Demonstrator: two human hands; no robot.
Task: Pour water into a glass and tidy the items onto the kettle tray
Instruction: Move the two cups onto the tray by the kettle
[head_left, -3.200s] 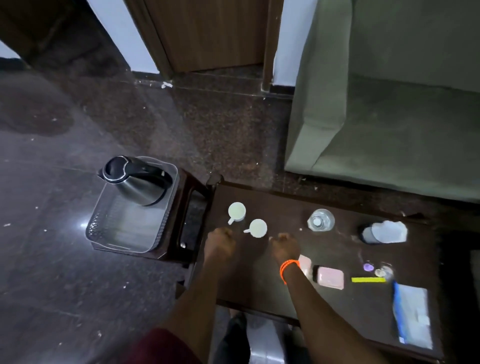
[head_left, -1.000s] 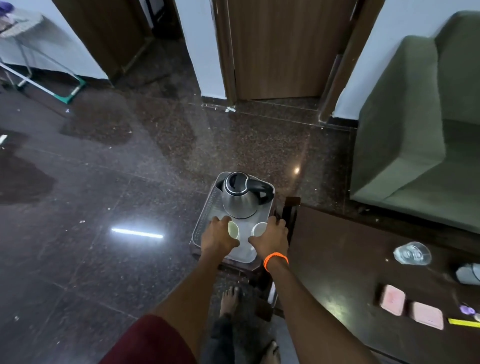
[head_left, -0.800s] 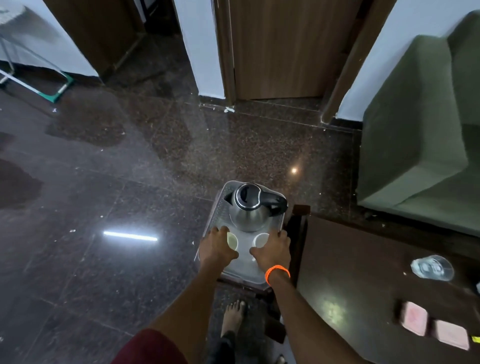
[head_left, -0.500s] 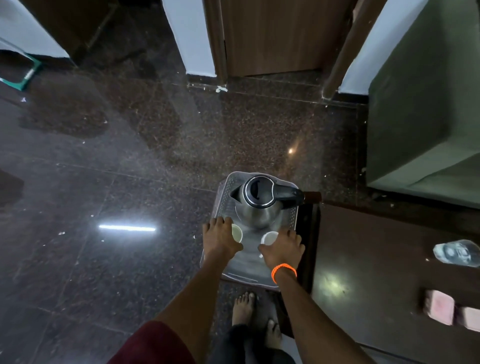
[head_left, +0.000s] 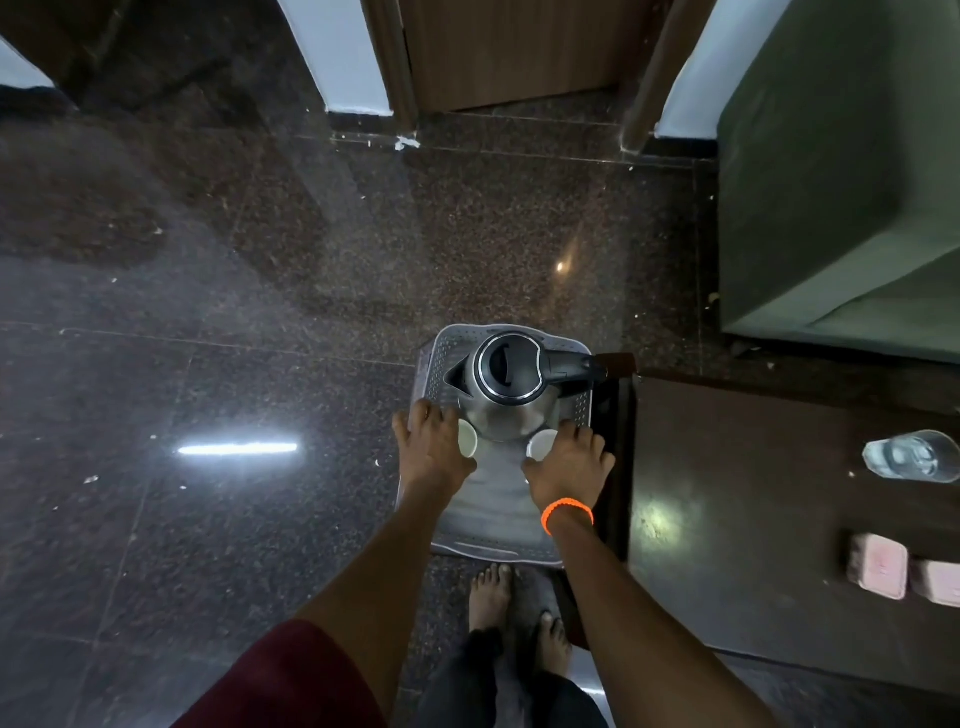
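Cups (head_left: 467, 439) (head_left: 540, 445) on tray (head_left: 493, 540) by kettle (head_left: 506, 384), L hand (head_left: 434, 452) & R hand (head_left: 569, 465) each gripping one.

Head view, single camera: worn on the person's head, wide-angle, looking forward and steeply down. Near edge: forearms and bare feet (head_left: 511, 608) directly below. Centre, close: kettle tray (head_left: 485, 543). Right: dark table (head_left: 753, 519). Left: polished floor (head_left: 208, 338). Far edge: door (head_left: 511, 47) and walls. No second view shares the scene.

Dark desk (head_left: 737, 519) at right: glass (head_left: 911, 457) and two pink blocks (head_left: 878, 566) on it. Grey tray (head_left: 488, 540) carries kettle (head_left: 506, 395) w/ two white cups (head_left: 467, 438).
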